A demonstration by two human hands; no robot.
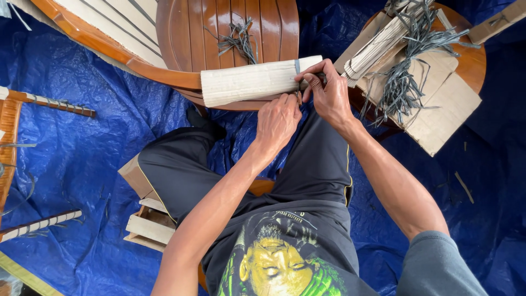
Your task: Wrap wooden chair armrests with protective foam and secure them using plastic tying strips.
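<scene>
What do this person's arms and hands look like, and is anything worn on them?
Both hands are bare: the left hand and right hand show no gloves, rings or watch. The forearms are uncovered. A grey-blue short sleeve covers the right upper arm; the left arm leaves the frame before any sleeve appears.

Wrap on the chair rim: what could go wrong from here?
1. Both hands, left and right, work at the strap end of the wrap; the far end looks unstrapped and may unroll.
2. The fingers pinch close to the strap; a slip could loosen it.
3. Loose strips lie on the chair just beyond the wrap and could snag or get bundled in.
</scene>
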